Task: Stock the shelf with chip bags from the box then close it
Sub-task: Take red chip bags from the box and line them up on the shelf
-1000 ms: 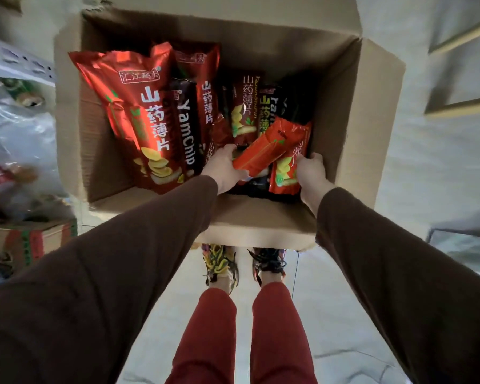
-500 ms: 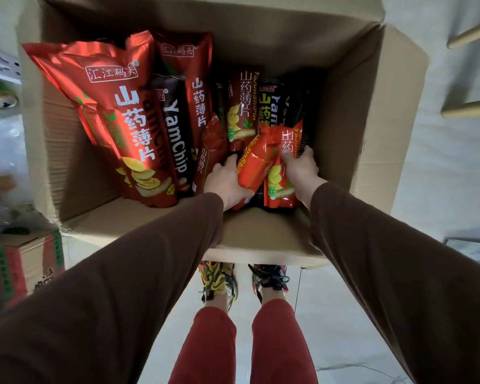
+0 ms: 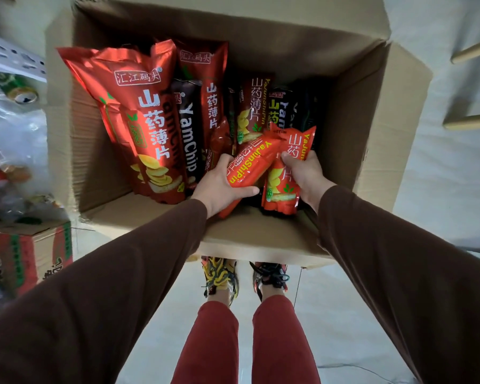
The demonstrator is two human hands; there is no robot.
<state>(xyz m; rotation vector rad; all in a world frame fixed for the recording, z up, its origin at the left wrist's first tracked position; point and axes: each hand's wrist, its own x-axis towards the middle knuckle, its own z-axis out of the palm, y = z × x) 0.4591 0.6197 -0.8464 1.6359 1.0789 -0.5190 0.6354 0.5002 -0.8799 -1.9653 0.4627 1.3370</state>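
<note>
Head view, looking down into the open cardboard box (image 3: 369, 128); flaps up, nothing closed yet. I read this as early in the stocking: the box holds many chip bags standing on end.

Hands: left hand (image 3: 219, 184) is wrapped round an orange bag (image 3: 251, 164) lying tilted across the near right of the box, thumb under, fingers over. Right hand (image 3: 305, 173) grips a second orange bag (image 3: 284, 176) at mid-body, just beside the first; the two bags touch.

Handling, my judgement: air-filled foil pouches, light, soft, a bit slick, contents brittle. Hold at the middle with a loose grip, or at the crimped top seam; squeezing hard would crush chips or pop the seal.

Contents: large red bag (image 3: 142, 120) leaning at left, black YamChip bag (image 3: 190, 134) beside it, more red and dark bags behind, tightly packed.

No shelf in view; a smaller printed carton (image 3: 25, 259) stands on the floor at left
</note>
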